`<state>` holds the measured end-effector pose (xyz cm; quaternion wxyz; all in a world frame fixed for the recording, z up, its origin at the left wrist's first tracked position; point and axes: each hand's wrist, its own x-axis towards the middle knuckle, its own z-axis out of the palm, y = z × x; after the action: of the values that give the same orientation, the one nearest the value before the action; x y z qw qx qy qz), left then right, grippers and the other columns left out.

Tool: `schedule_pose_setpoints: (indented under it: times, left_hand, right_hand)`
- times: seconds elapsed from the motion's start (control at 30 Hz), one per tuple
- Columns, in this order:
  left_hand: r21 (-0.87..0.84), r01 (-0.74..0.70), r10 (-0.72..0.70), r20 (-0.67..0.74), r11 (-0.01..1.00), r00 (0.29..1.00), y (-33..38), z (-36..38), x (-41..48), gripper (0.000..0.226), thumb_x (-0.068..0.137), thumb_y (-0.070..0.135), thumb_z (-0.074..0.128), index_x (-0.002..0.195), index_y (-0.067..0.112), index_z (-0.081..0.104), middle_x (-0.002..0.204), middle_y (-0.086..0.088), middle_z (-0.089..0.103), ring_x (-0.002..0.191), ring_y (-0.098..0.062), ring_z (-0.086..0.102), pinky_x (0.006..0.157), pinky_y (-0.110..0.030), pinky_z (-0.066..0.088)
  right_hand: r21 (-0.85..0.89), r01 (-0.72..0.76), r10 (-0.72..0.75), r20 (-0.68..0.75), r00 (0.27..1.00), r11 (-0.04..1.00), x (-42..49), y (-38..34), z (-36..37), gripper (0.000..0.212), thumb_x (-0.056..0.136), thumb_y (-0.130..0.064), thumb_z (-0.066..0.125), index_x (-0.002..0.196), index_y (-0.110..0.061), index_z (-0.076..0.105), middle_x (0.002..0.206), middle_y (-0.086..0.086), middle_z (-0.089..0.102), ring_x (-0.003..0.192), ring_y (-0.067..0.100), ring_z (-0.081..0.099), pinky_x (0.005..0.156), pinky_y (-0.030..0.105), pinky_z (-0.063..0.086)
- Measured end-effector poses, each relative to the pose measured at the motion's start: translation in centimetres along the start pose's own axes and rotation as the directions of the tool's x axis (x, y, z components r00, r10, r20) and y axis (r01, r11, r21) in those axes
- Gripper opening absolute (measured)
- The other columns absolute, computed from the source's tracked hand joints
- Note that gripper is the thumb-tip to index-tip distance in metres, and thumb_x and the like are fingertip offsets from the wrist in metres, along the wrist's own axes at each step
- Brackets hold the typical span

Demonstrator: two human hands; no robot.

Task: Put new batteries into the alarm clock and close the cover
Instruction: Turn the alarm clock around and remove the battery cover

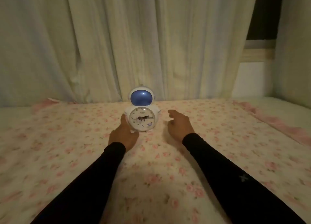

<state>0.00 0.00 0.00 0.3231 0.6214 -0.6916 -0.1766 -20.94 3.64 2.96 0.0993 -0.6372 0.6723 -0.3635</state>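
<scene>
A: Reaching toward the alarm clock (141, 111) now. It stands upright on the bed (218, 139), face toward me, near the far edge where the curtain (134, 38) hangs down behind it. It is shaped like a small astronaut, white body, blue visor, round dial below.

B: Where are your hands?

A: My left hand (123, 133) touches the clock's left side and lower edge, fingers curved around it, though I cannot tell if the grip is firm. My right hand (179, 125) is just beside the clock on its right, apart from it, fingers loosely spread and empty.

B: How far along is the job?

A: I judge it barely begun. The back of the clock is hidden, so I cannot see the cover or any batteries, and no loose batteries show on the bed. Turning it, opening it, loading and closing all remain.

B: Any room to work?

A: Plenty. The flowered sheet (75, 156) lies bare toward me and to both sides. Only the curtain is close behind.
</scene>
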Motion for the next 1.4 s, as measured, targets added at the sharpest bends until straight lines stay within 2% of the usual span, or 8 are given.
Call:
schedule_pose_setpoints:
  times: [0.2, 0.43, 0.67, 0.83, 1.0, 1.1, 1.23, 1.4]
  left_hand:
    - [-0.376, -0.031, 0.024, -0.023, 0.926, 0.999, -1.0, -0.2, -0.2, 0.114, 0.088, 0.005, 0.075, 0.169, 0.037, 0.003, 0.147, -0.001, 0.060, 0.125, -0.021, 0.061, 0.097, -0.036, 0.051]
    - [-0.408, -0.115, 0.152, 0.058, 0.906, 0.987, -1.0, 0.2, 0.0, 0.115, 0.087, 0.003, 0.077, 0.168, 0.039, 0.003, 0.142, 0.023, 0.045, 0.130, -0.005, 0.044, 0.103, -0.031, 0.040]
    - [-0.506, -0.116, 0.167, 0.056, 0.855, 0.984, -1.1, 0.0, -0.3, 0.126, 0.072, 0.042, 0.086, 0.168, 0.038, 0.006, 0.160, 0.010, 0.047, 0.144, -0.013, 0.046, 0.118, -0.043, 0.043]
    - [-0.643, -0.105, 0.165, 0.033, 0.759, 0.986, -0.6, -0.4, -0.5, 0.079, 0.086, 0.022, 0.085, 0.133, 0.071, 0.044, 0.144, 0.002, 0.062, 0.133, -0.020, 0.061, 0.111, -0.050, 0.053]
    - [-0.736, -0.016, 0.080, 0.052, 0.677, 0.995, -0.4, -0.5, -0.5, 0.089, 0.094, 0.015, 0.078, 0.165, 0.029, 0.025, 0.139, -0.001, 0.059, 0.126, -0.023, 0.063, 0.092, -0.037, 0.060]
    - [-0.811, 0.051, 0.018, 0.076, 0.583, 0.997, -0.3, -0.7, -0.5, 0.079, 0.094, 0.013, 0.077, 0.156, 0.028, 0.031, 0.138, -0.007, 0.061, 0.116, -0.024, 0.070, 0.079, -0.034, 0.064]
    - [-0.889, 0.147, -0.017, 0.155, 0.433, 0.988, 0.1, -0.8, -0.7, 0.059, 0.096, 0.022, 0.075, 0.142, 0.027, 0.037, 0.137, -0.011, 0.063, 0.112, -0.030, 0.074, 0.088, -0.049, 0.065]
    - [-0.923, 0.169, 0.050, 0.198, 0.345, 0.979, 0.2, -0.9, -0.9, 0.079, 0.081, 0.025, 0.087, 0.150, 0.019, 0.049, 0.142, -0.013, 0.066, 0.120, -0.037, 0.072, 0.085, -0.052, 0.065]
  right_hand:
    - [0.327, -0.127, 0.088, 0.133, 0.987, 0.936, 1.3, -1.3, 4.0, 0.057, 0.089, -0.017, 0.064, 0.142, -0.021, 0.046, 0.141, 0.005, 0.059, 0.128, 0.025, 0.056, 0.106, 0.039, 0.046]
    - [0.486, -0.079, 0.005, 0.151, 0.989, 0.870, 1.9, 0.1, 4.7, 0.061, 0.085, -0.011, 0.072, 0.141, -0.016, 0.049, 0.145, 0.003, 0.054, 0.134, 0.018, 0.051, 0.108, 0.039, 0.046]
    - [0.565, 0.046, -0.072, 0.022, 0.997, 0.823, 1.2, 0.7, 4.8, 0.074, 0.069, -0.008, 0.089, 0.133, -0.018, 0.053, 0.132, -0.010, 0.056, 0.128, 0.010, 0.051, 0.108, 0.037, 0.048]
    - [0.544, 0.150, -0.166, -0.021, 0.986, 0.825, 0.2, 0.3, 4.4, 0.084, 0.068, -0.007, 0.089, 0.137, -0.029, 0.048, 0.132, -0.020, 0.056, 0.127, 0.007, 0.053, 0.106, 0.039, 0.051]
    - [0.507, 0.251, -0.254, -0.066, 0.965, 0.824, -0.5, -0.5, 4.2, 0.092, 0.063, -0.017, 0.092, 0.139, -0.041, 0.046, 0.131, -0.029, 0.056, 0.122, 0.011, 0.059, 0.095, 0.041, 0.058]
    - [0.479, 0.283, -0.253, -0.128, 0.959, 0.831, -0.6, -0.6, 4.3, 0.098, 0.060, -0.028, 0.095, 0.142, -0.039, 0.043, 0.139, -0.015, 0.055, 0.124, 0.014, 0.057, 0.093, 0.040, 0.059]
    - [0.441, 0.285, -0.218, -0.198, 0.956, 0.851, -0.9, -0.9, 4.0, 0.097, 0.059, -0.038, 0.095, 0.142, -0.034, 0.044, 0.136, -0.009, 0.052, 0.113, 0.011, 0.059, 0.086, 0.026, 0.058]
    - [0.333, 0.425, -0.339, -0.285, 0.896, 0.842, -1.2, -2.0, 4.2, 0.078, 0.062, -0.027, 0.095, 0.132, -0.026, 0.060, 0.121, -0.005, 0.050, 0.096, 0.007, 0.060, 0.078, 0.021, 0.057]
